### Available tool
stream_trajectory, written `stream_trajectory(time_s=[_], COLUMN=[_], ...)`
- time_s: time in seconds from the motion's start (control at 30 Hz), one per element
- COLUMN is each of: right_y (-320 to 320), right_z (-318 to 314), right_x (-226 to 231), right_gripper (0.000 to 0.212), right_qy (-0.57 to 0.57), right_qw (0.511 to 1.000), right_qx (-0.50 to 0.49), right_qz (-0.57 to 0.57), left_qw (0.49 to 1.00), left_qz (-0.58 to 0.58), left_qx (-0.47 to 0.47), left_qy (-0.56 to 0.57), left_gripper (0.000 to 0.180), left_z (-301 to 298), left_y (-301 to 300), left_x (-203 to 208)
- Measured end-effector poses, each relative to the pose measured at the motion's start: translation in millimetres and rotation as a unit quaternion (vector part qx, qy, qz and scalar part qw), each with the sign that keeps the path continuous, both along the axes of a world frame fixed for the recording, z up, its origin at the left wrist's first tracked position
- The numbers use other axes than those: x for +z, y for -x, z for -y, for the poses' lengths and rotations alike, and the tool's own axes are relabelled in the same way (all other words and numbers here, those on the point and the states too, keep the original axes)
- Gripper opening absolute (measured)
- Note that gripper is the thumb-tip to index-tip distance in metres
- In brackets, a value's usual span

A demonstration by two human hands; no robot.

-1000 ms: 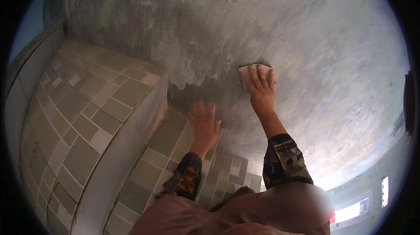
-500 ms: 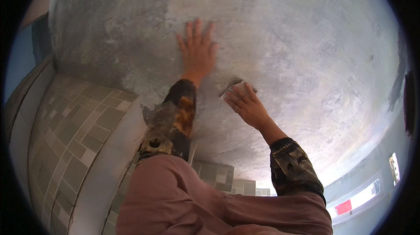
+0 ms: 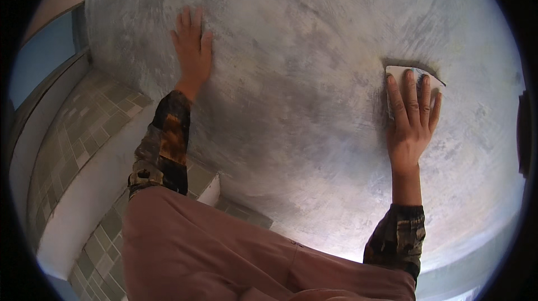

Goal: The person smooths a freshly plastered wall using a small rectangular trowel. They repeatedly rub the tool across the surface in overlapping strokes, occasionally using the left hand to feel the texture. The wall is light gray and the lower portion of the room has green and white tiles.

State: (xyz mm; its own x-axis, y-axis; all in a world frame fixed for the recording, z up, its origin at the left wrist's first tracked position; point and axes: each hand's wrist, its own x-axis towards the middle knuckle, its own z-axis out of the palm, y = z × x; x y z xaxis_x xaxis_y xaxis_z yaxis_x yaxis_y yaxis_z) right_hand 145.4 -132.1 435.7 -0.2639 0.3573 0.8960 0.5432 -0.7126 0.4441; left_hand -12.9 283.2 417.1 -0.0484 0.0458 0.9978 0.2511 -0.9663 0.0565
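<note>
My left hand (image 3: pixel 193 46) lies against the mottled grey plaster wall (image 3: pixel 291 82), fingers spread and nothing held. Well off to its right, my right hand (image 3: pixel 413 133) presses a piece of sandpaper (image 3: pixel 399 71) flat to the same wall. Pale on its back, the sheet has a dark, slightly curled edge showing beyond the fingertips. Those fingers are stretched over it; the thumb is hidden. Both arms wear dark patterned sleeves.
Steps with grey-green tiles (image 3: pixel 95 116) and a white riser (image 3: pixel 95 175) run along the lower left. At the far left is a blue panel (image 3: pixel 45 63). A dark object (image 3: pixel 524 133) stands at the right rim. Pink cloth (image 3: pixel 213 245) covers my body below.
My right hand has swept right and upward across the wall with the sandpaper. My left hand has shifted left and slightly up. The view has turned somewhat.
</note>
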Motion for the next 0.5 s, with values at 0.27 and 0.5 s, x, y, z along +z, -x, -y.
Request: stream_trajectory(time_s=[0.27,0.5], right_y=[-5.1,-11.0], right_z=[3.0,12.2], right_x=[-9.0,-9.6], right_gripper=[0.038,0.035], right_qy=[0.027,0.131], right_qw=[1.0,0.991], right_qx=[0.001,0.026], right_qz=[-0.004,-0.031], left_qw=[1.0,0.998], left_qz=[-0.003,-0.042], left_qx=[-0.014,-0.001], left_qy=[0.0,0.054], left_gripper=[0.055,0.057], left_z=[2.9,3.7], left_y=[1.6,6.9], left_x=[-0.8,3.3])
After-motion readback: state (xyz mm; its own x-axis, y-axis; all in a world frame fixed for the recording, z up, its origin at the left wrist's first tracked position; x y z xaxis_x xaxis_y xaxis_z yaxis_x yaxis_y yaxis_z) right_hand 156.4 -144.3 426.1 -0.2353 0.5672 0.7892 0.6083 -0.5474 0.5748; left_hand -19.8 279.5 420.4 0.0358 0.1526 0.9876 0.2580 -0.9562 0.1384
